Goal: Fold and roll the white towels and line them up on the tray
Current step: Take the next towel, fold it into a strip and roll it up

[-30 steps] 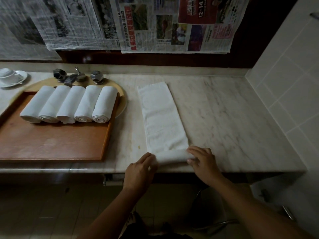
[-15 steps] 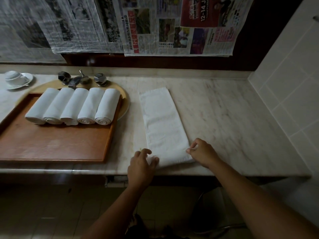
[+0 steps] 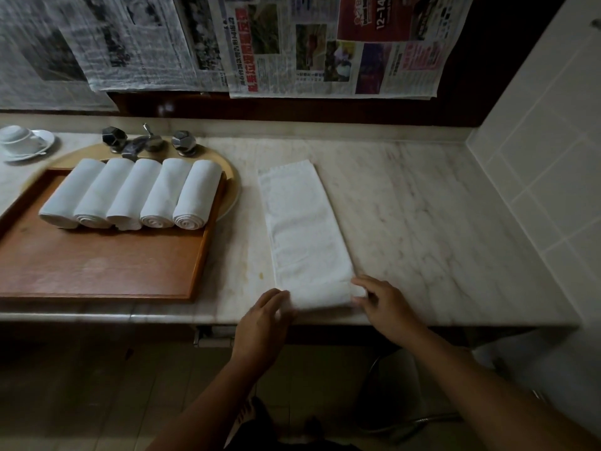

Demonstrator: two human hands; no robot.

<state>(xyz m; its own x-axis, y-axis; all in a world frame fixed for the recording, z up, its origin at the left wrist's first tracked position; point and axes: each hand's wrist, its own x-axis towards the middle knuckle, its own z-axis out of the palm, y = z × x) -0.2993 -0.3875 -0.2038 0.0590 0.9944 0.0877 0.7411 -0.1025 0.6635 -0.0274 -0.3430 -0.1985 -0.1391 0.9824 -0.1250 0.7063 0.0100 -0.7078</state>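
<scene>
— Counter (image 3: 422, 222) first: what lies on that marble?

— At its left sits a wooden tray (image 3: 97, 265), its far end resting over a round tan platter (image 3: 232, 177). Newspaper sheets (image 3: 325, 43) hang on the wall behind.

— And the towels?

— One folded towel (image 3: 302, 229) lies flat as a long strip on the counter, right of the tray, its near end turned into a small roll at the counter's front edge. Five rolled towels (image 3: 130, 195) lie side by side, touching, across the far part of the tray.

— The hands?

— The left hand (image 3: 263, 323) has its fingers curled against the left end of that roll; the right hand (image 3: 383, 304) pinches the right end. Both grips are closed on the folded towel.

— Anything smaller?

— Metal tap fittings (image 3: 143, 143) behind the platter, and a cup on a saucer (image 3: 22, 143) at far left.
</scene>
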